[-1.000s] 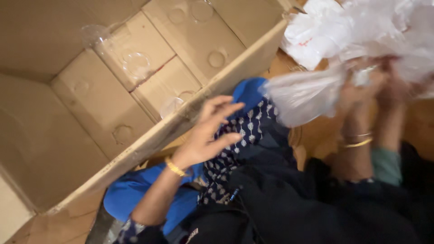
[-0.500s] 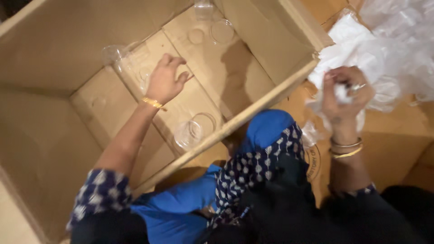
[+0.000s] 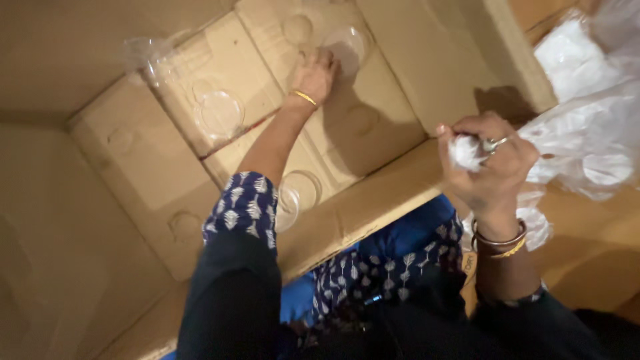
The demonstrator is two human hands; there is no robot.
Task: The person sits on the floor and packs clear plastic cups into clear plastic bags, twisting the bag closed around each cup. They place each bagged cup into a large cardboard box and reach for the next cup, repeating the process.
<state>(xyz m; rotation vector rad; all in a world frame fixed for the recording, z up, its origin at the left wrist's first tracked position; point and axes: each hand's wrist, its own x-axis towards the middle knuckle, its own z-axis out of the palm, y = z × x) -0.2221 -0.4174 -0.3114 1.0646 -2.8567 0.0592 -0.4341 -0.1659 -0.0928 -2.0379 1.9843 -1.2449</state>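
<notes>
Setting: large cardboard box [image 3: 100, 233], clear plastic lids on its floor
Left hand [image 3: 315, 75]: fingers pressing a clear lid [image 3: 343, 45], grip unclear
Right hand [image 3: 490, 163]: fingers closed on plastic bag [image 3: 587, 133]
Next: firm pinch on lid

left arm [image 3: 267, 153] outstretched, right fingers [image 3: 467, 133] clenched

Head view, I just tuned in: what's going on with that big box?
A person leans over a large open cardboard box. The left hand reaches deep inside, resting at a clear plastic lid on the box floor. More clear lids lie scattered there. The right hand stays outside, clutching a bunched clear plastic bag.
</notes>
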